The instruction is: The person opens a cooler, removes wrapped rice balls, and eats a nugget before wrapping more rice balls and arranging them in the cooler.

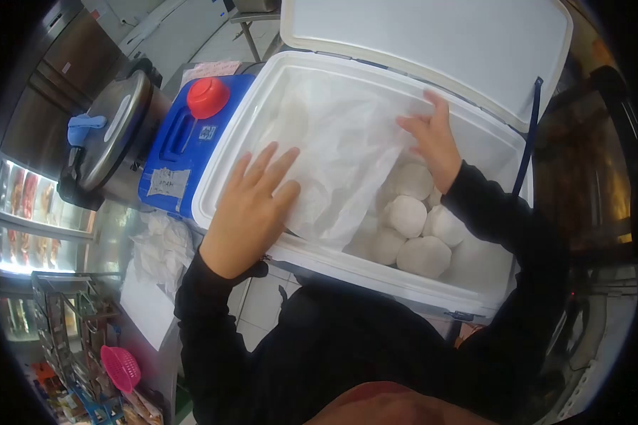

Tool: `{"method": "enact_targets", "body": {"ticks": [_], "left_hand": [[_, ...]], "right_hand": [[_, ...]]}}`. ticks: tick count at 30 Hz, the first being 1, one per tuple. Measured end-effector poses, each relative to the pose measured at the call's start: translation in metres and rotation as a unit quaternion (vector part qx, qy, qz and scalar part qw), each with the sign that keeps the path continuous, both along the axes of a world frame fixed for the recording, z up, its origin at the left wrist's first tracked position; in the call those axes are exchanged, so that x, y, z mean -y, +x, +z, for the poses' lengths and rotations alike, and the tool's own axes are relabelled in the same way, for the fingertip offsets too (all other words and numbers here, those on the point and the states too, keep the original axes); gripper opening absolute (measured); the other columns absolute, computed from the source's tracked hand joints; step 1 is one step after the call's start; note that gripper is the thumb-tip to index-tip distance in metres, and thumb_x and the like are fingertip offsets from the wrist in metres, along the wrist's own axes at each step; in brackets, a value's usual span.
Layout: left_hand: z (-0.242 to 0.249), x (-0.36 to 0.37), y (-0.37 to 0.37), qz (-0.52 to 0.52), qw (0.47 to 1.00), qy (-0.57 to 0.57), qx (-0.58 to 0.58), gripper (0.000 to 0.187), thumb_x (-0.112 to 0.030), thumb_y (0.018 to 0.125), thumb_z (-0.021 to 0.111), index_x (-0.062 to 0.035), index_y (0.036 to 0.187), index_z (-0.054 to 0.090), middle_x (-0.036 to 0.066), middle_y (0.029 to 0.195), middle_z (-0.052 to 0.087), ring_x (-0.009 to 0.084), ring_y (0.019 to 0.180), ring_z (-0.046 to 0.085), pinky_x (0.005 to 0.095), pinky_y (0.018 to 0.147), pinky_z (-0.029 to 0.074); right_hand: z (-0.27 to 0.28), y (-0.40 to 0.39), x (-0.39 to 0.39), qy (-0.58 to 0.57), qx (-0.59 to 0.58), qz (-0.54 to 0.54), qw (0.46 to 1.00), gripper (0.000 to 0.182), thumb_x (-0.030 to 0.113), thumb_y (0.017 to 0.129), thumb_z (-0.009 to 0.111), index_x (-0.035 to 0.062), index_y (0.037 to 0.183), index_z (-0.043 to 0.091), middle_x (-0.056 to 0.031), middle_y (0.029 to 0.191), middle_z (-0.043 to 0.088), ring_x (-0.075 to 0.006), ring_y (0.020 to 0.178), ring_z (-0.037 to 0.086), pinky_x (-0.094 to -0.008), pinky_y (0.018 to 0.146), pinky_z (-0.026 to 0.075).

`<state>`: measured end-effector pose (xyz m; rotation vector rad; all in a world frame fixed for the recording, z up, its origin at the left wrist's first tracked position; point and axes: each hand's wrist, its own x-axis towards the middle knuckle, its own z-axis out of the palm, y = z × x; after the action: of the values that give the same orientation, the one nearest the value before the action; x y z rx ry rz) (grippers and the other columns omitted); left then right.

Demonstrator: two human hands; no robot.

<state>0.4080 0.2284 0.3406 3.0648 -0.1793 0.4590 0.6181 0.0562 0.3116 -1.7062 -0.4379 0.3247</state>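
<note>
As I watch remotely through the head camera, a thin white sheet (pixel 340 142) lies over the left part of the open white cooler box (pixel 397 280). In the box's right part I see pale round balls (pixel 424 256) packed together beside the sheet. The left hand (pixel 252 212) is spread loose above the box's near-left rim, fingers over the sheet, grasping nothing. The right hand (pixel 432 138), fingers half bent, is at the sheet's right edge; I cannot tell whether it pinches it. Left of the box stands a blue container (pixel 191 152) with a red cap (pixel 208 97); farther left, a lidded metal pot (pixel 113 134), contents hidden.
</note>
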Motion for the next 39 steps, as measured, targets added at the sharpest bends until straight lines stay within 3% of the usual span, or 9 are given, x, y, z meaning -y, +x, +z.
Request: {"method": "enact_targets", "body": {"ticks": [3,10,19,22,25,28,30,32,39], "left_hand": [[-0.001,-0.006,0.001,-0.002,0.996,-0.056,-0.068,0.033,-0.021,0.069,0.067,-0.0025,0.093,0.053,0.020,0.129,0.043,0.0398,0.120,0.039,0.0453,0.098,0.033],[-0.004,0.001,0.001,-0.012,0.950,-0.239,-0.200,0.056,-0.046,0.074,0.064,0.0014,0.103,0.058,0.032,0.123,0.042,0.0426,0.110,0.047,0.0414,0.091,0.039],[-0.009,0.001,0.002,0.040,0.958,-0.194,-0.207,0.062,-0.053,0.079,0.051,0.0032,0.105,0.058,0.026,0.110,0.052,0.0401,0.098,0.053,0.0404,0.085,0.041],[-0.009,0.002,-0.001,0.056,0.957,-0.195,-0.207,0.055,-0.047,0.079,0.055,0.0017,0.105,0.058,0.023,0.110,0.052,0.0397,0.099,0.052,0.0404,0.085,0.041],[-0.011,0.004,-0.003,0.051,0.965,-0.202,-0.161,0.055,-0.049,0.081,0.053,-0.0003,0.108,0.057,0.021,0.113,0.052,0.0388,0.101,0.051,0.0407,0.088,0.039],[-0.013,0.006,-0.003,0.054,0.969,-0.211,-0.114,0.065,-0.058,0.083,0.042,-0.0006,0.111,0.056,0.021,0.114,0.052,0.0381,0.104,0.051,0.0404,0.091,0.037],[-0.014,0.009,-0.002,0.065,0.970,-0.217,-0.087,0.074,-0.064,0.082,0.033,0.0003,0.112,0.055,0.022,0.114,0.052,0.0377,0.106,0.050,0.0400,0.093,0.036],[-0.012,0.012,0.000,0.076,0.968,-0.229,-0.066,0.080,-0.067,0.082,0.027,0.0016,0.111,0.055,0.022,0.114,0.053,0.0370,0.107,0.051,0.0393,0.093,0.035],[-0.019,0.010,-0.002,0.115,0.961,-0.251,0.012,0.087,-0.070,0.082,0.020,0.0033,0.109,0.057,0.021,0.112,0.055,0.0348,0.109,0.051,0.0382,0.096,0.034]], "right_hand": [[0.011,0.014,-0.003,-0.103,0.558,0.124,0.814,0.079,0.044,0.074,0.065,0.0094,0.135,0.026,-0.0266,0.126,0.037,-0.0390,0.115,0.036,-0.0467,0.096,0.032],[-0.035,-0.015,-0.045,-0.297,0.439,0.316,0.787,0.109,0.057,0.056,0.073,0.0241,0.143,0.015,-0.0309,0.142,0.008,-0.0576,0.126,0.012,-0.0560,0.103,0.019],[-0.048,-0.014,-0.043,-0.341,0.472,0.318,0.748,0.120,0.051,0.047,0.080,0.0306,0.142,0.011,-0.0265,0.145,0.004,-0.0563,0.127,0.012,-0.0623,0.099,0.020],[-0.017,-0.018,-0.019,-0.317,0.518,0.273,0.746,0.109,0.046,0.051,0.080,0.0239,0.141,0.022,-0.0252,0.141,0.023,-0.0476,0.124,0.029,-0.0542,0.099,0.029],[0.042,-0.003,0.008,-0.380,0.316,0.389,0.777,0.088,0.038,0.059,0.078,0.0152,0.133,0.037,-0.0221,0.125,0.046,-0.0352,0.115,0.045,-0.0415,0.095,0.039],[0.059,0.013,0.050,-0.355,0.418,0.381,0.744,0.022,0.008,0.070,0.058,0.0076,0.091,0.052,-0.0096,0.084,0.055,-0.0209,0.079,0.052,-0.0291,0.067,0.043],[0.059,0.019,0.062,-0.399,0.395,0.413,0.717,0.011,0.001,0.071,0.052,0.0066,0.080,0.052,-0.0073,0.076,0.054,-0.0184,0.071,0.052,-0.0268,0.060,0.042],[0.054,0.017,0.051,-0.593,0.296,0.411,0.627,0.044,0.009,0.070,0.065,0.0119,0.113,0.055,-0.0109,0.111,0.056,-0.0289,0.102,0.054,-0.0384,0.084,0.045],[-0.065,0.029,0.036,-0.532,0.293,0.546,0.577,0.042,0.006,0.068,0.061,0.0097,0.109,0.055,-0.0117,0.114,0.053,-0.0293,0.107,0.051,-0.0385,0.085,0.044]]}}
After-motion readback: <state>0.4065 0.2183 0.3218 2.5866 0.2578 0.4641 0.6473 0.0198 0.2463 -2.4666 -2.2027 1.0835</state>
